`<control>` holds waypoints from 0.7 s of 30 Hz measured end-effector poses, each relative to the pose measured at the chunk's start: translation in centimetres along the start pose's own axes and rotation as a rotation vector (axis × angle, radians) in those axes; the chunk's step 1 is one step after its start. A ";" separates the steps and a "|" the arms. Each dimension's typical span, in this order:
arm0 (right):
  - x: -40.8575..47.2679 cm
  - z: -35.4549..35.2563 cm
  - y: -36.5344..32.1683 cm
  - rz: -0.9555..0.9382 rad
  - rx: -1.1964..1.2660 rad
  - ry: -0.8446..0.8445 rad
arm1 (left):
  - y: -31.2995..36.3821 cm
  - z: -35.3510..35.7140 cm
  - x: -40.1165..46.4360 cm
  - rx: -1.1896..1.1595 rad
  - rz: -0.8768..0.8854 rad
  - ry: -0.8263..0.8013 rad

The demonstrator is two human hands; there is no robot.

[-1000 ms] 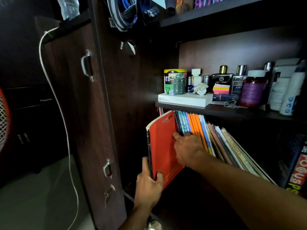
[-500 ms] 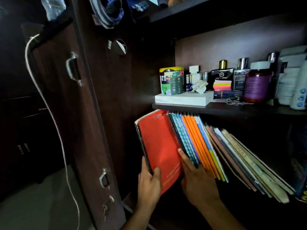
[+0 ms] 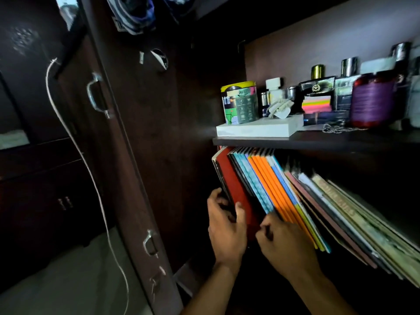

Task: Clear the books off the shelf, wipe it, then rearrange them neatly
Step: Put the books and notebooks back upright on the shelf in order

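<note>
Now red book (image 3: 236, 189) gripped, left hand (image 3: 227, 233)

Books (image 3: 284, 201) lean in a row under the shelf board (image 3: 318, 140) bearing a tin (image 3: 239, 103).

A dark wooden upper shelf (image 3: 318, 142) carries a white box (image 3: 256, 129) at its left end with a printed tin (image 3: 239, 102) on it, then bottles, a sticky-note pad (image 3: 316, 103) and a purple jar (image 3: 372, 100) toward the right. Beneath it, the books (image 3: 284, 196) lean leftward on the lower shelf.
</note>
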State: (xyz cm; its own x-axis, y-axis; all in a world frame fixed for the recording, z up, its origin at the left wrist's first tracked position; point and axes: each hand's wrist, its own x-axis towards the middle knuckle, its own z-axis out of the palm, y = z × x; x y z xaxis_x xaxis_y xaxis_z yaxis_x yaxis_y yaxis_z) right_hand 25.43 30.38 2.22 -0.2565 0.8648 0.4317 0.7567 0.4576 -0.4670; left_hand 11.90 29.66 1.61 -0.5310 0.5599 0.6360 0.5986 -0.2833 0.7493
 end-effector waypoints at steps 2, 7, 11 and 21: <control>0.1 0.2 0.5 0.047 -0.013 -0.024 | -0.3 -0.1 -0.1 0.093 0.110 -0.003; -0.1 1.9 1.4 0.040 0.166 -0.181 | 0.5 1.7 1.9 0.227 0.092 -0.166; 0.2 2.1 1.8 -0.022 0.338 -0.184 | 0.6 3.0 3.6 0.308 0.027 -0.228; 0.4 2.6 2.0 0.020 0.444 -0.175 | -2.4 3.3 1.8 0.583 0.195 -0.382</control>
State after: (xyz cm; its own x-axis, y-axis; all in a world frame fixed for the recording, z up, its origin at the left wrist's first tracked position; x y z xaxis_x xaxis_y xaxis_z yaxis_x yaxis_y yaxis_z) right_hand 25.22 32.21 -0.54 -0.3708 0.8788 0.3003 0.4424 0.4514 -0.7749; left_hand 11.47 33.92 0.38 -0.1993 0.8047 0.5592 0.9403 -0.0037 0.3404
